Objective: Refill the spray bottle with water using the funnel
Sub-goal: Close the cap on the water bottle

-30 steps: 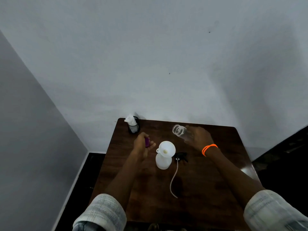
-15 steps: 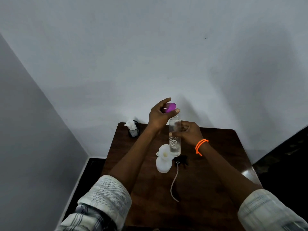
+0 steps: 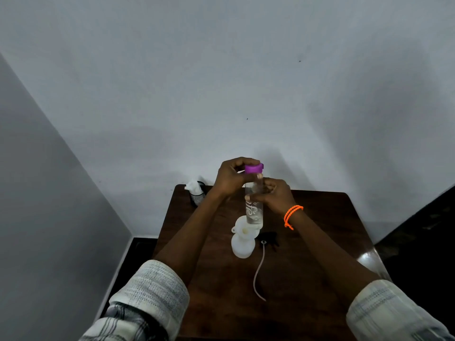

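Farthest left on my feed, at the back corner of the dark wooden table [image 3: 307, 279], stands a small black mesh cup [image 3: 198, 198] with white tissue [image 3: 192, 187] sticking out of it, close to the wall.

Next comes my left hand [image 3: 231, 178], raised above the table. Its fingers and thumb are curled tightly round the purple cap [image 3: 254, 168], which sits on top of the clear water bottle [image 3: 254, 205]. I cannot tell whether the cap is fully seated on the threads.

Below that, the white spray bottle [image 3: 242, 247] stands upright near the middle of the table, with the white funnel [image 3: 243, 228] resting in its neck. The water bottle is held upright and, from this angle, its base overlaps the funnel's right rim; whether it touches the funnel I cannot tell.

My right hand [image 3: 275, 196] wraps round the upper part of the clear bottle, thumb across the front and fingers curled behind the glass, a firm closed grip. An orange bracelet [image 3: 291, 215] circles that wrist.

Just right of the spray bottle, the black spray head [image 3: 269, 238] lies on the table, its pale dip tube [image 3: 258, 274] trailing toward me across the wood. Both checked sleeves are rolled back at the bottom of the view.
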Available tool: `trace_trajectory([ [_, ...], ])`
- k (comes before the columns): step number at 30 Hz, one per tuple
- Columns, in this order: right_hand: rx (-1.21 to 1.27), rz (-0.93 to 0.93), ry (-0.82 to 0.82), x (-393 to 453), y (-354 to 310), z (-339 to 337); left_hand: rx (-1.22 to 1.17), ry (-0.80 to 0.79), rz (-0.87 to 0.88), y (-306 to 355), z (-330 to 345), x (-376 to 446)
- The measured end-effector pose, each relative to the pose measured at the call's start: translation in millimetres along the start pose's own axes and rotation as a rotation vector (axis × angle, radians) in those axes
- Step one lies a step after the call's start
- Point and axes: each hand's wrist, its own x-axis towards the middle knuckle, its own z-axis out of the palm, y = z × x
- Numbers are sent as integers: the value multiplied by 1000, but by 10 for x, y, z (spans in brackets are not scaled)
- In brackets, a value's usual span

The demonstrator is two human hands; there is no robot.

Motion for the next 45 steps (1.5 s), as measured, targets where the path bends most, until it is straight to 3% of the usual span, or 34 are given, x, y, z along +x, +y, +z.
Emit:
trace_trajectory([
  [12, 92, 3, 23, -34, -67, 16, -349, 58, -132, -54, -28, -99],
  [16, 76, 3, 43, -57, -72, 30, -310, 74, -126, -61, 26, -106],
  [21, 27, -17, 44, -76, -132, 38, -66, 185, -61, -1, 139, -121],
  [27, 136, 6, 62, -78, -159, 4, -296, 201, -145, -15, 86, -68],
  [32, 133, -1, 60, -86, -207, 21, -316, 144, -178, 22, 114, -70],
  [37, 56, -53, 35, -80, -266, 47, 24, 151, -101, 3, 152, -82],
  [40, 91, -18, 61, -56, -278, 46, -95, 209, -137, -55, 121, -48],
  [45, 125, 8, 59, -20, -262, 47, -224, 176, -114, -137, 66, -38],
])
